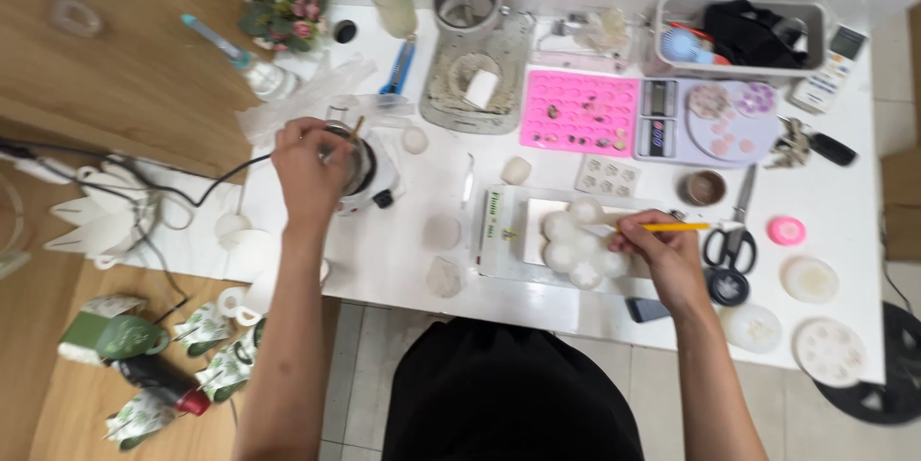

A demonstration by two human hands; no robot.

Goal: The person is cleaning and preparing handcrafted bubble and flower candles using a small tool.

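My left hand (309, 168) reaches over a small metal pot (357, 162) on a white heater base at the table's left and grips a thin stick that dips into the pot. My right hand (662, 248) holds a yellow pencil-like tool (677, 227) with its tip pointing left onto a white flower-shaped silicone mould (574, 240). The mould lies on a white rectangular tray (499, 231) near the table's front edge.
A pink silicone mould (580, 112), a digital scale with a pale disc (700, 120), black scissors (735, 242), a grey bin (739, 34), a remote control (827, 72), keys (811, 142) and several round white moulds fill the white table (413, 250). Artificial roses (286, 5) stand at back left.
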